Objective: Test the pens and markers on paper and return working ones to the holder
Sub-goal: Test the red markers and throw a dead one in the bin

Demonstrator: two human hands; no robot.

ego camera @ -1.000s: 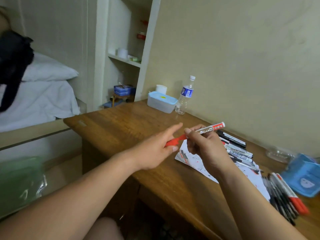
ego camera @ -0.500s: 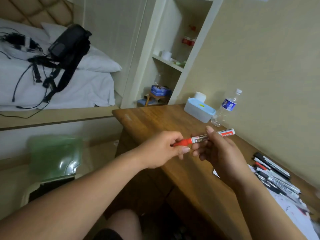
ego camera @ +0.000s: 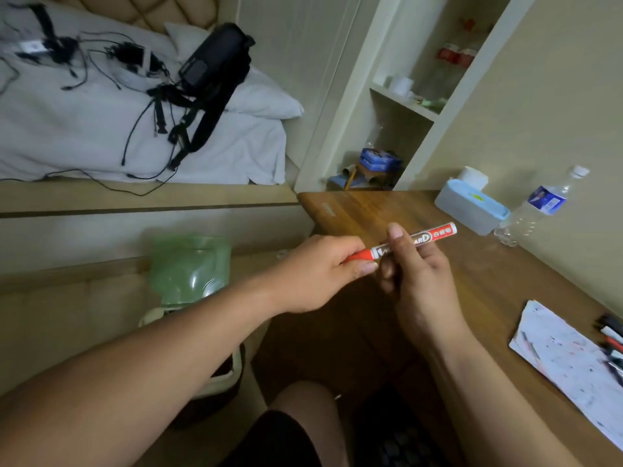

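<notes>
Red marker (ego camera: 419, 238) between both hands; left hand (ego camera: 317, 271) around cap, right hand (ego camera: 416, 274) around barrel

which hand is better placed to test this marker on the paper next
Right. The right hand holds the marker by its barrel, and the paper lies to that side. The left hand grips only the red cap end, farther away.

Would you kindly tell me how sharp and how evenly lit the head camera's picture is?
Head view: the marker shows a partly readable label; the paper and pens at the right edge are smeared; light is dim and soft; the shelf frame leans, likely from wide-angle distortion.
</notes>
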